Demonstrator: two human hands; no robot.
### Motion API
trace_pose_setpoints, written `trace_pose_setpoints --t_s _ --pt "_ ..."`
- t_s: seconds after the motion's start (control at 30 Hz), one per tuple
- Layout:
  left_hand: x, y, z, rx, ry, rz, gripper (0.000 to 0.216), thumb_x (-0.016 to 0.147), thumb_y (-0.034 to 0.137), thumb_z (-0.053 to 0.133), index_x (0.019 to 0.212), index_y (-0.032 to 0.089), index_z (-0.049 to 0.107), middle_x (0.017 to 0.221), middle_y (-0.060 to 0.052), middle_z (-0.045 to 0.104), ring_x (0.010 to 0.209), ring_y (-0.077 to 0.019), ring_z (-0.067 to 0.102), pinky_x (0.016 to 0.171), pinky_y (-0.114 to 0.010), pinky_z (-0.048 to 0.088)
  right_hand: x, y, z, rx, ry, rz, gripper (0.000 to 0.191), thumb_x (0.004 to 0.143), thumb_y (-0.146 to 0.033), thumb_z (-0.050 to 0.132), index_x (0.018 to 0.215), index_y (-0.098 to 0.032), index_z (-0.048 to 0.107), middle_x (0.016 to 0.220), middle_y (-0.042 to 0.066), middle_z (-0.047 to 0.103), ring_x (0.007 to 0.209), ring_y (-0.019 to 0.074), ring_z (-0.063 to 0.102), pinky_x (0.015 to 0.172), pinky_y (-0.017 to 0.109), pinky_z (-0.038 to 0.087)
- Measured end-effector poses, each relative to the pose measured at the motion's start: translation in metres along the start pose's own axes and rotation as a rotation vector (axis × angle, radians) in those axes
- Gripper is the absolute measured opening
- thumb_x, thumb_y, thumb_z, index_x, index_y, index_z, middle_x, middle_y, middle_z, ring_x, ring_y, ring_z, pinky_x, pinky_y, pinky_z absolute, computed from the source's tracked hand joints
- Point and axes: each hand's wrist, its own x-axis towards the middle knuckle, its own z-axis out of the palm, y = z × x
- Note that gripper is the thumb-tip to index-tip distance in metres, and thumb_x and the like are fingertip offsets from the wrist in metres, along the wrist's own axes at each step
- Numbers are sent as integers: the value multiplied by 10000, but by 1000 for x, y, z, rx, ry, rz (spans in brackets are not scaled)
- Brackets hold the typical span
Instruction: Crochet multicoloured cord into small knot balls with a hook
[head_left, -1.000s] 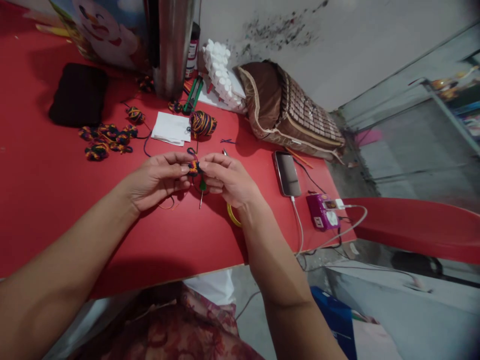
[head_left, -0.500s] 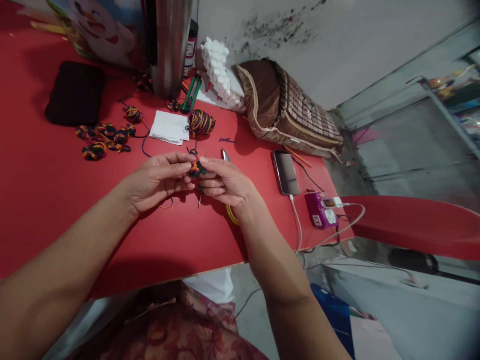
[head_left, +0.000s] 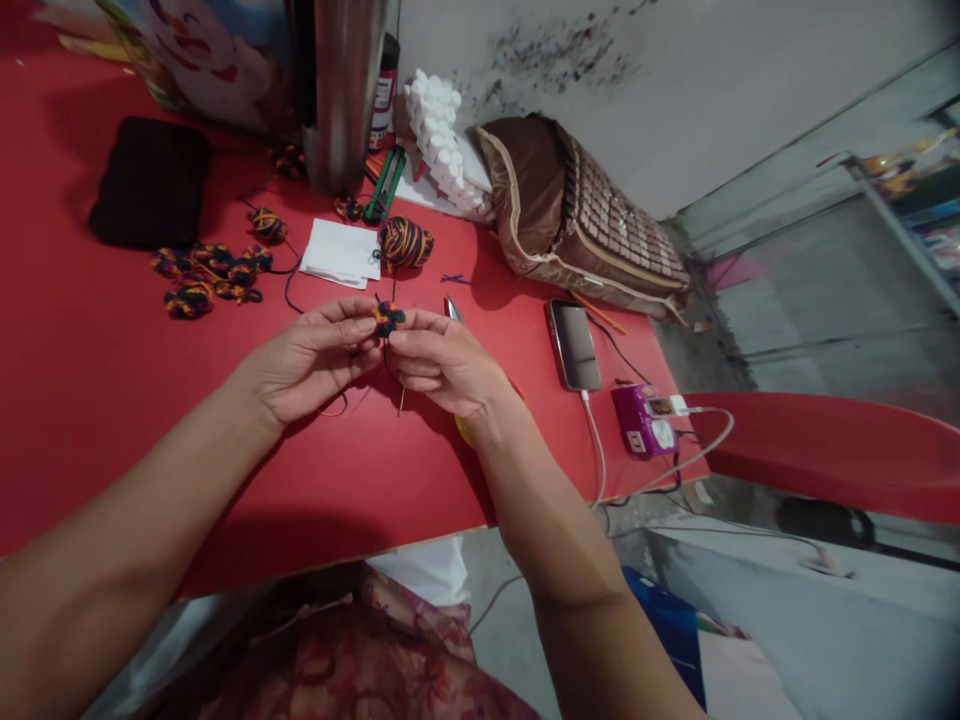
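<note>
Between the fingertips of both hands is a small crochet piece (head_left: 389, 318) in orange, navy and green yarn. My left hand (head_left: 319, 358) pinches its left edge, while my right hand (head_left: 442, 362) grips the right side. A thin metal crochet hook (head_left: 402, 400) shows below the right fingers; its upper part is hidden. Beyond the hands lies a multicoloured yarn ball (head_left: 406, 243), with a strand running down toward the piece. Scissors (head_left: 452, 309) lie partly under my right hand, with a yellow handle (head_left: 464, 431) peeking out.
Several finished crochet pieces (head_left: 214, 268) and a dark pouch (head_left: 152, 182) lie at left. Folded white paper (head_left: 341, 252), a green cutter (head_left: 386, 184) and a metal cylinder (head_left: 341, 110) stand or lie farther back. A brown bag (head_left: 581, 205), charging phone (head_left: 574, 345) and purple box (head_left: 645, 420) occupy the right.
The crochet piece has turned to show more of its face, and the fingers have shifted on its edges. The right fingers have moved slightly lower.
</note>
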Motion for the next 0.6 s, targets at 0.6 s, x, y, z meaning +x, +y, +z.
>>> trace_pose_setpoints --t_s 0.6 --pt "-4 1 2 166 -36 71 123 877 151 883 995 145 850 884 -52 786 739 -137 741 715 -247 685 2 -8 -12 -61 -148 77 350 754 -264 910 844 -202 578 558 -167 388 453 -5 174 420 132 148"
